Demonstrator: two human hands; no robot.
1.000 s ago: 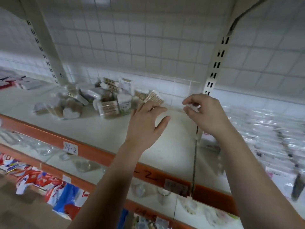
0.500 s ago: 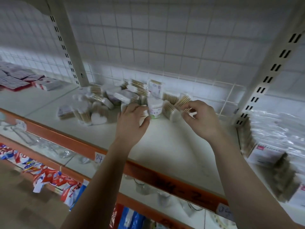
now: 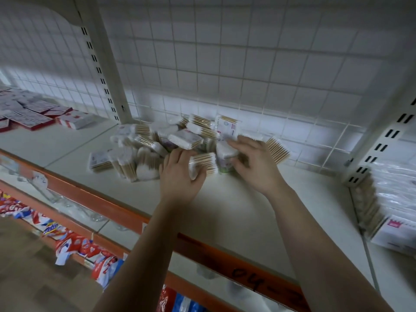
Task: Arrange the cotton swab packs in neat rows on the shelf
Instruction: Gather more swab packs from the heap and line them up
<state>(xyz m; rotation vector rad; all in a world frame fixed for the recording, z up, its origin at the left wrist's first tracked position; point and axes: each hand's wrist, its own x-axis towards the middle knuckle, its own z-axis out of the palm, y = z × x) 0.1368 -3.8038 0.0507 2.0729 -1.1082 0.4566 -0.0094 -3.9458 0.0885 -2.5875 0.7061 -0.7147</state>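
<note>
**A:** Head view. Where are the swab packs?
**B:** The pile lies loose at the back of the shelf, just right of the post and close to the grid panel. Its packs lie flat, tilted and on end, in no order.

**A:** State of the left hand?
**B:** The left hand grasps 1 pack at the front of the pile, thumb below and fingers on top. The wooden sticks show through the wrap.

**A:** State of the right hand?
**B:** The right hand curls round 1 white tub, thumb in front and fingers behind. Blur hides the exact contact. The tub sits just beside the grasped pack.

**A:** What else is there?
**B:** An orange rail edges the shelf and carries handwritten "04-2". Red-and-white boxes lie left of the post. Wrapped cartons are stacked at the right. Colourful packets lie on a lower level.
</note>
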